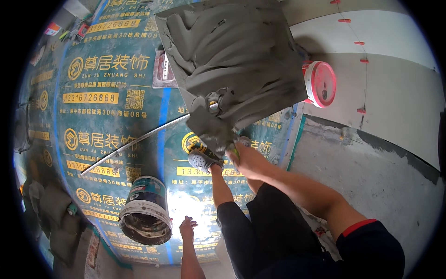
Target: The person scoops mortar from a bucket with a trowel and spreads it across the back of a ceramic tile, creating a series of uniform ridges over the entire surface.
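Observation:
My right hand [244, 160] is closed around the green handle of a trowel [211, 132], whose blade is thick with wet grey mortar. That blade lies against the near edge of a large square slab [237, 56] spread with ridged grey mortar. A small roundish gap with something yellowish in it shows near the blade; I cannot make out what it is. My left hand [187, 229] hangs low with nothing in it, fingers loosely apart, beside a dirty bucket [145, 211] with a mortar-crusted inside.
Green printed protective sheeting [107, 116] with blue tape covers the floor. A long metal bar [134, 142] lies slantwise on it. A flat pinkish plate [163, 69] is left of the slab, a red and white bucket [320, 83] right. Pale wall tiles [395, 88] with red spacers [364, 61] stand at right.

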`<state>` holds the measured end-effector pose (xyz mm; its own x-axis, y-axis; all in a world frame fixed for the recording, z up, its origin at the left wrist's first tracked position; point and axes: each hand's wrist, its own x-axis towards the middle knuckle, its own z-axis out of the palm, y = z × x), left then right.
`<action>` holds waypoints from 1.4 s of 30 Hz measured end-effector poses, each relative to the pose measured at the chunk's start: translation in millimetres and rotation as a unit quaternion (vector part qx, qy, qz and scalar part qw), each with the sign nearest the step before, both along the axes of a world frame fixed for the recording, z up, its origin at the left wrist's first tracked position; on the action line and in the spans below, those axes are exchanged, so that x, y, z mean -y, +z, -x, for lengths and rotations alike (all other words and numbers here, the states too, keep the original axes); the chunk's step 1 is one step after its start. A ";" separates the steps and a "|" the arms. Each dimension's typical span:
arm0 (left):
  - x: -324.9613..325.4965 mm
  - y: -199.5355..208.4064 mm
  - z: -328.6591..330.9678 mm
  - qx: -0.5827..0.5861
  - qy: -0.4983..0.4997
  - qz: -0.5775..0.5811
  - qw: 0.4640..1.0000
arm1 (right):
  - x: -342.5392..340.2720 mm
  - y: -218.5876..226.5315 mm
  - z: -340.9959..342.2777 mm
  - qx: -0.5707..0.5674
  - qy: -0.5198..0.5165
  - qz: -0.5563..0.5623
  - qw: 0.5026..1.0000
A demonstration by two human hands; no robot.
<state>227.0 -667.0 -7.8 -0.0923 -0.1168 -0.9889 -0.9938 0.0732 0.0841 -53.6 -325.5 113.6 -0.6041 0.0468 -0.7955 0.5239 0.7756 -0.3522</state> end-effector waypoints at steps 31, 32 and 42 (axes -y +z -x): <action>-2.4 -13.5 25.9 -0.065 -0.028 -0.028 0.997 | 73.1 -96.1 -98.4 -0.141 -0.063 0.044 0.987; -1.8 -13.2 25.2 -0.069 -0.022 -0.032 0.997 | 77.2 -100.0 -102.5 -0.176 -0.063 0.048 0.981; -21.0 -7.5 -11.0 -0.020 0.038 -0.045 0.998 | 113.2 -6.0 -81.0 -0.002 0.107 0.207 0.972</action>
<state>238.1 -646.0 -15.3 -0.1270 -0.0360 -0.9913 -0.9918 -0.0113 0.1275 27.5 -438.6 107.6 -0.5683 -0.4052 -0.7162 0.3631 0.6575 -0.6602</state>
